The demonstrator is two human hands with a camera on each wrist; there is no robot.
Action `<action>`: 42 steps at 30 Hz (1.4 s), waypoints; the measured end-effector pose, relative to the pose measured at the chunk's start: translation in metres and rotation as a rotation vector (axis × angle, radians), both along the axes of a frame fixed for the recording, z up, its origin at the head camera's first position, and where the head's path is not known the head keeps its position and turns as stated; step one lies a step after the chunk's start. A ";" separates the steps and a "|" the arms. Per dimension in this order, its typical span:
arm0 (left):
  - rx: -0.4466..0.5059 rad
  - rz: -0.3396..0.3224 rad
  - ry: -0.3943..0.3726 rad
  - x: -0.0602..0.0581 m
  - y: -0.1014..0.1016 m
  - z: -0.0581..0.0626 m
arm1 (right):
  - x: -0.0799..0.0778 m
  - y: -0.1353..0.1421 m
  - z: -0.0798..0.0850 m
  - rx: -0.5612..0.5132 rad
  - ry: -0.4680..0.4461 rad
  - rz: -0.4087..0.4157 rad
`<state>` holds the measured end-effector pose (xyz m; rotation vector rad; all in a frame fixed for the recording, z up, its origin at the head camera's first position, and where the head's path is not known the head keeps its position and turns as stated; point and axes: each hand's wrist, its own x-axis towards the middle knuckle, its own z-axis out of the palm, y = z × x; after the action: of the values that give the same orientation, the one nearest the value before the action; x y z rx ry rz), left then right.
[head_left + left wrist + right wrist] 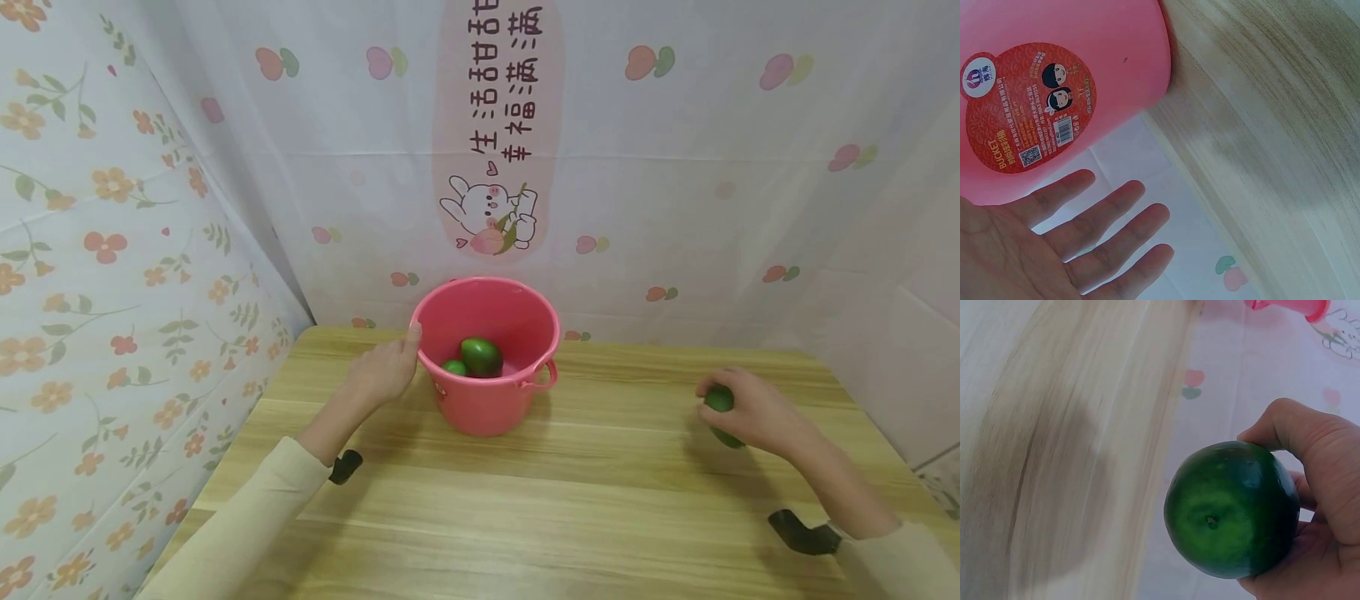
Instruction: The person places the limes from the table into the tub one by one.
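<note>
A pink bucket [487,408] stands upright at the back middle of the table, its round red label [1032,106] facing the left wrist camera. Inside it lie a dark green oval fruit [482,358] and a brighter green one [453,367], partly hidden by the rim. My left hand [382,367] is at the bucket's left side, thumb at the rim; its other fingers [1116,256] extend straight and spread below the bucket wall in the left wrist view. Off to the right, my right hand [757,408] grips a glossy, dark green avocado-like fruit [1232,509] between thumb and fingers, above the table.
The wood-grain table [600,500] ends at the back against a printed white curtain [675,183]. A floral curtain [135,333] borders the left side. The bucket's pink handle [546,379] hangs at its right. Black wrist mounts [804,533] stick out beside the forearms.
</note>
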<state>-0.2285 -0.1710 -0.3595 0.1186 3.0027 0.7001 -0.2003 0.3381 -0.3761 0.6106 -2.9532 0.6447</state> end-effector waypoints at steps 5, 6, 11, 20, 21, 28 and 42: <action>0.003 0.000 0.002 -0.001 0.000 0.000 | -0.001 -0.006 0.001 -0.039 0.022 0.011; 0.002 -0.002 0.002 0.000 0.000 0.000 | -0.002 -0.007 0.001 -0.045 0.031 0.014; -0.003 -0.005 0.009 0.000 0.000 0.000 | -0.005 -0.013 0.001 -0.051 0.107 0.029; -0.005 0.002 0.013 0.001 0.000 0.000 | -0.008 -0.022 0.002 -0.091 0.212 0.044; -0.006 0.003 0.014 0.001 0.000 0.000 | -0.008 -0.023 0.003 -0.098 0.218 0.043; -0.005 0.002 0.024 0.000 0.000 -0.001 | -0.009 -0.030 0.004 -0.139 0.238 0.046; -0.009 0.000 0.011 0.000 0.001 0.000 | -0.015 -0.044 0.008 -0.196 0.287 0.059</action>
<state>-0.2282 -0.1704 -0.3595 0.1232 3.0159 0.6879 -0.2149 0.2943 -0.3677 0.7069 -2.5794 0.7684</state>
